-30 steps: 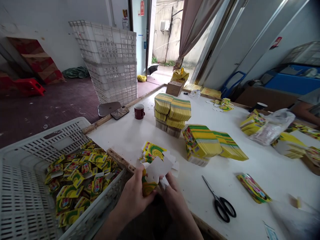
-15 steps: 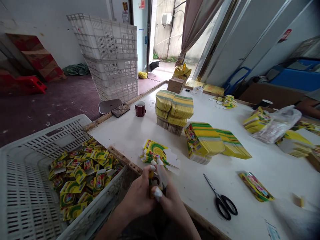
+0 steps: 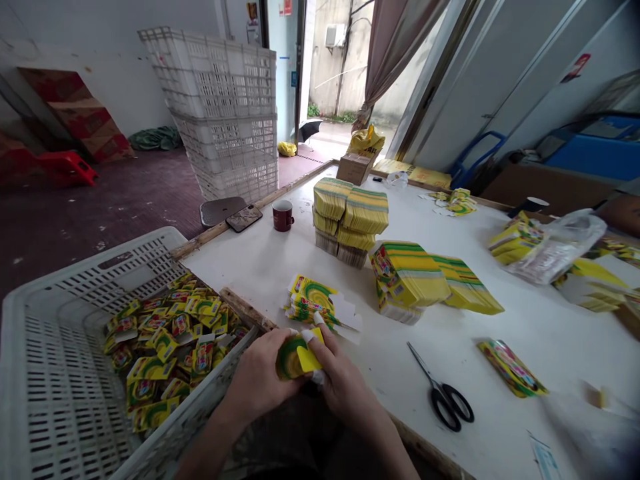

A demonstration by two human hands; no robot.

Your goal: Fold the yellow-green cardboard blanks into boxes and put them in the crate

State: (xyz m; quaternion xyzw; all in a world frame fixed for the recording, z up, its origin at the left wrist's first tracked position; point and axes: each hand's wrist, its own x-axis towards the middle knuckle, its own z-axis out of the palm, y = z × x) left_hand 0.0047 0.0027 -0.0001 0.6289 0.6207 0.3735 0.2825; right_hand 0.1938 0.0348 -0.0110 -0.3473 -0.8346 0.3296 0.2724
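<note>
We have a small yellow-and-green printed cardboard box (image 3: 289,359) at the wood-trimmed near edge of the white worktop (image 3: 383,357). Our left hand (image 3: 263,370) has its fingers curled closed around the left side; our right hand (image 3: 345,383), white coverings on its fingertips, grips the other side, its thumb by a plain yellow flap (image 3: 310,360). Just beyond, near that same edge, lies a pile of flat yellow-and-green cartons (image 3: 311,299); black-handled metal scissors (image 3: 444,395) lie to the right.

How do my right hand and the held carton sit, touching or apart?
Touching: the head view shows the right hand with its thumb against the held carton.
</note>
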